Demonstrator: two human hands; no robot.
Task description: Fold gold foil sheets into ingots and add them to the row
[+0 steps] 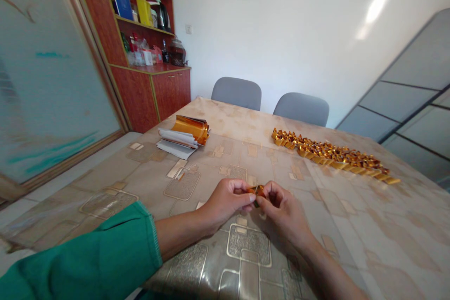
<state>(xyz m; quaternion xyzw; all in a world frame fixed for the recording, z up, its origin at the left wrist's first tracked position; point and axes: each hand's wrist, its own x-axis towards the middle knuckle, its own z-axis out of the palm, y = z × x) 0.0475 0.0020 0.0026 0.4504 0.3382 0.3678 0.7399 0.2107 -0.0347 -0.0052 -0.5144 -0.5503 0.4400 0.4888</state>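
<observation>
A small folded piece of gold foil paper [258,191] is held between both hands, just above the table's middle. My left hand [230,201] pinches its left side with thumb and forefinger. On the other side, my right hand [283,204] grips it between thumb and fingers. The fingertips cover much of the piece, so its exact shape is partly hidden. Farther right on the table lie rows of folded gold foil pieces [330,152], packed close together. To the left at the back sits a stack of gold foil sheets [191,127], curled, with white paper undersides [177,143].
A patterned cloth covers the table [140,168]. Two grey chairs [237,92] stand at its far side, against a white wall. A reddish wooden cabinet [172,89] with bottles and a kettle [163,16] is at the back left, beside a frosted glass door [52,70].
</observation>
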